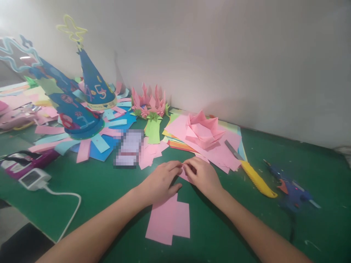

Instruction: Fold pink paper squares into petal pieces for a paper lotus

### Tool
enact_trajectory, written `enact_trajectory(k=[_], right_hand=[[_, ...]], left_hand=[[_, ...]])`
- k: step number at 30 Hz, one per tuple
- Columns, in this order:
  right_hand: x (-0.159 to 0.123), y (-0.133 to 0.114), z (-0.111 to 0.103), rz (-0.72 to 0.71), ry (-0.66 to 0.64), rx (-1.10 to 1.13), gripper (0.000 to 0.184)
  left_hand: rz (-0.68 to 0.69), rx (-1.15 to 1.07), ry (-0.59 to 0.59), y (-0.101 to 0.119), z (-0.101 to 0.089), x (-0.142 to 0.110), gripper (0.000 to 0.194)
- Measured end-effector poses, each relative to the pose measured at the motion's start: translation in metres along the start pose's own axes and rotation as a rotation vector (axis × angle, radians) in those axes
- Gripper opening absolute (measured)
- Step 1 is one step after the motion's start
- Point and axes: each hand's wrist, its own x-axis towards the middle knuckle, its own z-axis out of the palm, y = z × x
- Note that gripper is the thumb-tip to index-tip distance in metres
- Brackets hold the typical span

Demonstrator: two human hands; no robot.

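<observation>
My left hand (162, 181) and my right hand (203, 174) meet over the table at a small piece of pink paper (185, 175). My right thumb and forefinger pinch its far edge, partly hiding it. The left fingertips close on the same edge, with the left thumb held apart below. Nearer to me, flat pink paper pieces (161, 223) overlap on the table, their far ends under my left hand. Beyond my hands a folded pink paper flower (204, 129) rests on a stack of coloured paper (175, 126).
On the right lie a yellow utility knife (257, 179), blade out, and a blue glue gun (294, 191). Left are a phone (128, 148), blue cone hats (94, 82) with paper strips, a pink paper crown (149, 102) and a white charger (35, 179) with a cable. A wall stands behind.
</observation>
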Motion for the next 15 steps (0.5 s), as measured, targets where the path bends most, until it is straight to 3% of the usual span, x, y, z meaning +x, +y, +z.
enact_trajectory(k=[10, 15], right_hand=[[-0.0001, 0.0025, -0.0056, 0.065, 0.016, 0.04, 0.012], [-0.0008, 0.0026, -0.0011, 0.023, 0.057, 0.026, 0.013]], left_hand=[[0.009, -0.004, -0.012, -0.0019, -0.0018, 0.001, 0.026], [0.0, -0.003, -0.03, -0.0008, -0.0037, 0.0007, 0.028]])
